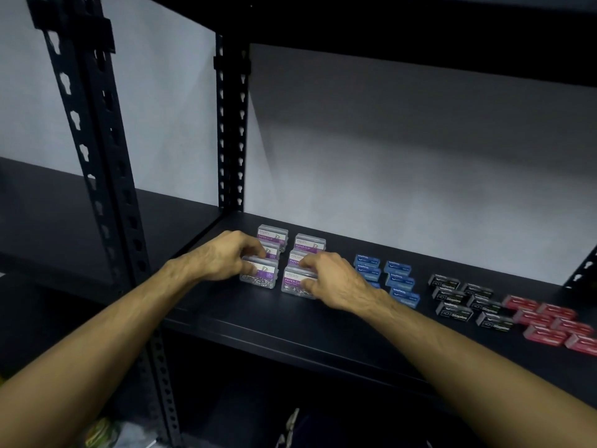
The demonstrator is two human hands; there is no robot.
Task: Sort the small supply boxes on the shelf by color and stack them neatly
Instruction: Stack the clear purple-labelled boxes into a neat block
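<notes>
Left hand [226, 255]: fingers curled over the top of the front-left clear paper-clip box [259, 275], thumb side hidden. Right hand [334, 284]: fingers and thumb pinch the front-right clear box [295, 283] at its right end. Both boxes sit on the shelf, not lifted.

The purple-labelled paper-clip boxes [309, 243] stand in two columns running front to back, labels facing the person; the pair in hand closes the front of each column, a narrow gap between them.

Likely step: squaring up this group. To do it well, press both front boxes back together so each column closes evenly, keeping the labels level and the columns parallel. Clear plastic probably slides easily on the dark board; gentle pressure should do, or the rear boxes may skew.

To the right on the same shelf [258, 321]: blue boxes [399, 281], then black staple boxes [452, 295], then red boxes [549, 321], each grouped by colour in rows, the red ones blurred.

Shelf is black board on a slotted black metal upright [232, 124]. Pale wall behind. Dim light. Below, indistinct clutter.
</notes>
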